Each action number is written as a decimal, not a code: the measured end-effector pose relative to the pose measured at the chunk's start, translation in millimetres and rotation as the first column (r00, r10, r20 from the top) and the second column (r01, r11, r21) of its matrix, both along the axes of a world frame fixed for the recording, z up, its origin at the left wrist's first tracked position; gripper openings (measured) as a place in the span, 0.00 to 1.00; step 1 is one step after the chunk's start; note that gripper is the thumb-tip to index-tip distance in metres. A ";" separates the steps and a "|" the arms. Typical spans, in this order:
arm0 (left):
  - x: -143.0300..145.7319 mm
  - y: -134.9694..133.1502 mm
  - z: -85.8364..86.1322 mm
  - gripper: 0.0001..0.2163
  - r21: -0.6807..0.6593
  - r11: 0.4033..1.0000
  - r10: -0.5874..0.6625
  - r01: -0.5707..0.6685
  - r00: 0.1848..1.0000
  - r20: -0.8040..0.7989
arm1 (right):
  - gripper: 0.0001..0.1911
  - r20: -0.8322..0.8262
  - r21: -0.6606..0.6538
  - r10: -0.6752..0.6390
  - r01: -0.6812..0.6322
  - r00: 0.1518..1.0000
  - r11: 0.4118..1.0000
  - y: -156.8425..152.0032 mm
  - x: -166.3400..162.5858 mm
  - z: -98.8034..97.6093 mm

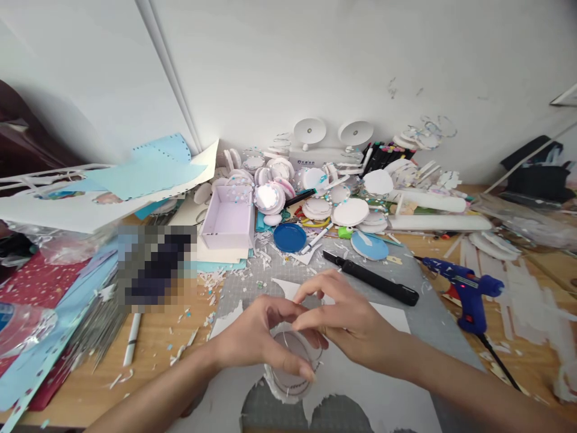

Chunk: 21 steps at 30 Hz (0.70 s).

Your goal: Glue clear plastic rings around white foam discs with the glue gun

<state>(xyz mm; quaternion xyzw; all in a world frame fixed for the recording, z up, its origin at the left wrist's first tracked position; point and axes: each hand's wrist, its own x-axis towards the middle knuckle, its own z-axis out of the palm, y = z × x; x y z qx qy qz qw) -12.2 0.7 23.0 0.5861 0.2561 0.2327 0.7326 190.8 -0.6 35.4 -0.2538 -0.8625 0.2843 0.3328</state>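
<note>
My left hand point(265, 338) is wrapped round a clear round container point(293, 361), its thumb along the near side. The container stands on a white foam sheet point(378, 391) that has rounded holes cut in it. A ragged white edge shows round the container's base. My right hand point(345, 319) is at the container's far right side, with its fingers curled in and thumb and forefinger close together. What they hold, if anything, is hidden. A black utility knife point(372, 278) lies beyond my right hand on the grey cutting mat point(439, 319).
A blue glue gun point(471, 288) with a cord lies at the right. Farther back are a lilac box point(228, 219), a dark blue lid point(290, 238), a light blue disc point(369, 245) and piled white foam discs point(351, 211). A white pen point(132, 340) and foam scraps lie left.
</note>
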 end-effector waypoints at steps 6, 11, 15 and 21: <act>2.3 0.7 -2.6 0.19 -0.014 1.000 -0.025 0.026 0.998 0.061 | 0.18 -0.027 -0.064 0.061 -0.063 0.998 0.996 3.3 -2.2 -0.2; 2.7 0.4 -1.9 0.17 0.010 1.000 -0.019 0.019 0.999 0.038 | 0.15 -0.045 -0.054 0.085 -0.087 0.995 0.995 3.6 -7.3 -3.1; 1.1 -2.0 -4.3 0.17 0.110 0.993 0.045 -0.042 0.999 -0.030 | 0.14 0.003 -0.074 0.064 -0.063 0.998 0.995 2.2 -7.8 -2.2; -4.6 -5.5 -10.2 0.26 0.357 0.899 0.280 -0.253 0.960 -0.026 | 0.14 -0.101 -0.138 -0.242 0.227 0.965 0.964 0.1 -3.7 -2.8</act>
